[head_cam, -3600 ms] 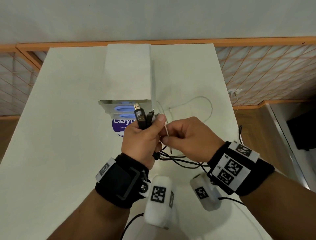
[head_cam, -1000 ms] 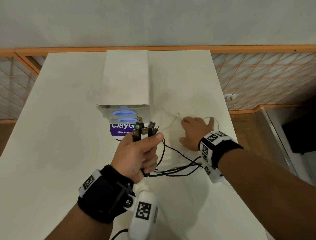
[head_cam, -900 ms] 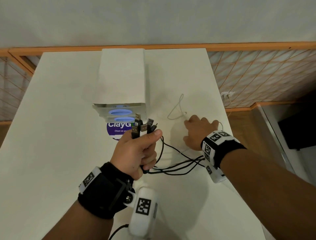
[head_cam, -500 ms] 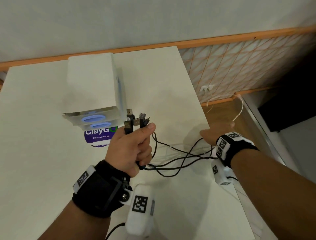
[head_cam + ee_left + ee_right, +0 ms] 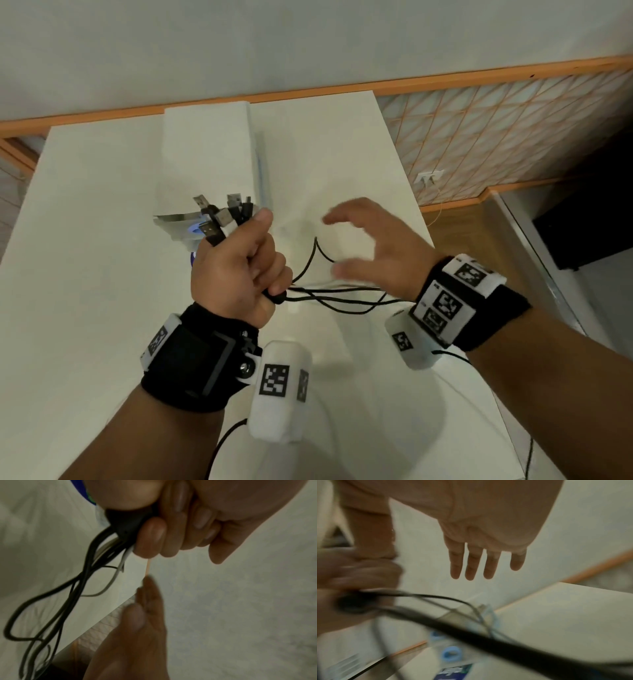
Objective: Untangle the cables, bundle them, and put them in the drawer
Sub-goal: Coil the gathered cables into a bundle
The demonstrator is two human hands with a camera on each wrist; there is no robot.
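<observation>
My left hand (image 5: 239,270) grips a bunch of cables (image 5: 335,294) in a fist above the white table (image 5: 85,274). Several USB plugs (image 5: 221,212) stick up out of the fist. Black and white cable lengths (image 5: 72,591) trail from the bottom of the fist to the right over the table. My right hand (image 5: 370,250) hovers open just right of the fist, fingers (image 5: 471,563) spread and straight, holding nothing. The white drawer unit (image 5: 209,164) with blue ring handles (image 5: 451,654) stands behind the left hand, its front partly hidden by the plugs.
A purple label (image 5: 453,672) lies on the table in front of the drawer unit. The table's right edge (image 5: 424,233) runs close past my right hand. Beyond it are a wooden floor and a tiled wall with a socket (image 5: 428,176).
My right hand came back from beyond the table's right edge toward the left hand and now is open and empty. A white plug has joined the plugs in the left fist.
</observation>
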